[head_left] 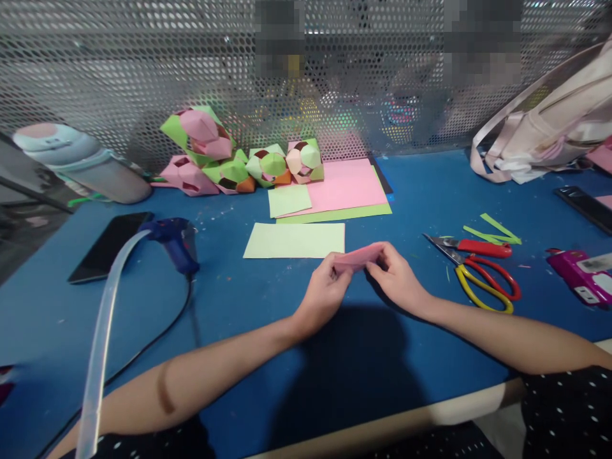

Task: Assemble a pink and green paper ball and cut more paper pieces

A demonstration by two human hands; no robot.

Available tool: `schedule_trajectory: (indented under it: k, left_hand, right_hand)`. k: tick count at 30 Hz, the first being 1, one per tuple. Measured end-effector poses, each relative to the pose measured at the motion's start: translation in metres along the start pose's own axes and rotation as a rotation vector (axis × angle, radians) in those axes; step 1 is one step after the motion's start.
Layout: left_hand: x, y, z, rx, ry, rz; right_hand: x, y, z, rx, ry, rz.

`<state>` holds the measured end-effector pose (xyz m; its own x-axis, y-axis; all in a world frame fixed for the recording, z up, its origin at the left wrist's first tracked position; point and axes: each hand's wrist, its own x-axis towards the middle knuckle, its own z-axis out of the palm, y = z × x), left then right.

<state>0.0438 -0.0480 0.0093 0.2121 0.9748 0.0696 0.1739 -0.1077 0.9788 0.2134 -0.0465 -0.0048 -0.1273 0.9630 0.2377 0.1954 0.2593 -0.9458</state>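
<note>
Long translucent glue stick [100, 331] at seven o'clock! Dead centre, left hand [326, 294] and right hand [400, 280] pinch the folded pink paper [358, 257], thumbs against fingers, rectangular pale-green sheet [294, 240] at their ten o'clock!

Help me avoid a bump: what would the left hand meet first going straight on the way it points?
Past the pink paper that both hands hold, the left hand would probably meet the right hand first, though depth is hard to judge from this single view.
</note>
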Motion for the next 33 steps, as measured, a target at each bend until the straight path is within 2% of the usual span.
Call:
schedule_trajectory:
  k: [7, 11, 13, 16, 18, 21, 25, 29, 33]
  left_hand:
    - [0.004, -0.007, -0.001, -0.036, 0.022, 0.000]
    - [0.009, -0.008, -0.001, -0.014, 0.046, -0.050]
    - [0.011, -0.007, -0.001, -0.095, 0.050, -0.079]
    - [0.014, -0.007, -0.002, -0.222, 0.036, -0.122]
    - [0.016, -0.008, -0.003, -0.246, 0.034, -0.127]
    - [0.018, -0.011, -0.002, -0.265, 0.012, -0.076]
    - [0.019, -0.015, -0.001, -0.236, -0.045, -0.033]
    - [0.019, -0.018, -0.001, -0.196, -0.098, 0.014]
    - [0.018, -0.018, -0.001, -0.183, -0.128, 0.038]
  right_hand:
    - [0.004, 0.003, -0.005, -0.124, -0.022, -0.003]
    - [0.007, 0.000, -0.012, -0.224, -0.060, -0.012]
    - [0.014, -0.002, -0.019, -0.233, -0.033, -0.038]
    - [0.036, -0.002, -0.040, -0.209, 0.058, -0.045]
    - [0.057, 0.002, -0.061, -0.233, 0.123, 0.010]
    - [0.086, 0.017, -0.096, -0.398, 0.202, 0.160]
    - [0.113, 0.041, -0.130, -0.470, 0.241, 0.242]
    - [0.129, 0.059, -0.145, -0.509, 0.212, 0.286]
    - [0.137, 0.063, -0.147, -0.547, 0.177, 0.288]
